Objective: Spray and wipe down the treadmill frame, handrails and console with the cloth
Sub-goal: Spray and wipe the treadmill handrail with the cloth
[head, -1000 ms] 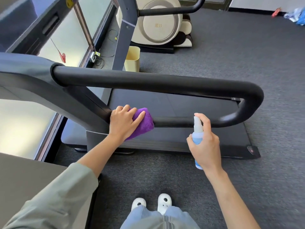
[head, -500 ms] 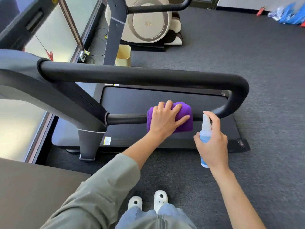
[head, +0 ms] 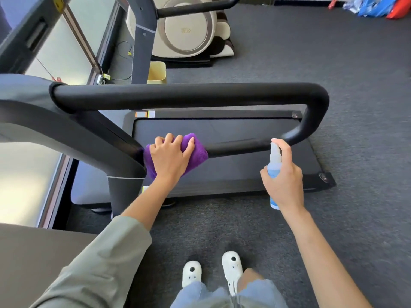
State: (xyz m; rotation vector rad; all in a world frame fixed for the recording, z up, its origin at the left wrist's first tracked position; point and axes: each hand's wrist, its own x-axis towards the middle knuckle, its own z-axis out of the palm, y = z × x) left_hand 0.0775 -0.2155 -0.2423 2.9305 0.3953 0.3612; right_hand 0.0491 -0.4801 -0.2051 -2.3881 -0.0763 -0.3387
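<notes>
There is one view only, from a wide-angle camera worn on the person's head, looking forward and steeply down. It sits close above the treadmill handrail (head: 189, 94), which runs across the middle of the frame, its straight lines bowed by the lens. The person's own forearms reach in from the lower edge, and the white shoes (head: 211, 272) stand at the bottom centre, almost straight beneath the camera. The carpeted floor (head: 355, 107) fills the right side, and a window (head: 66, 41) lies upper left.
</notes>
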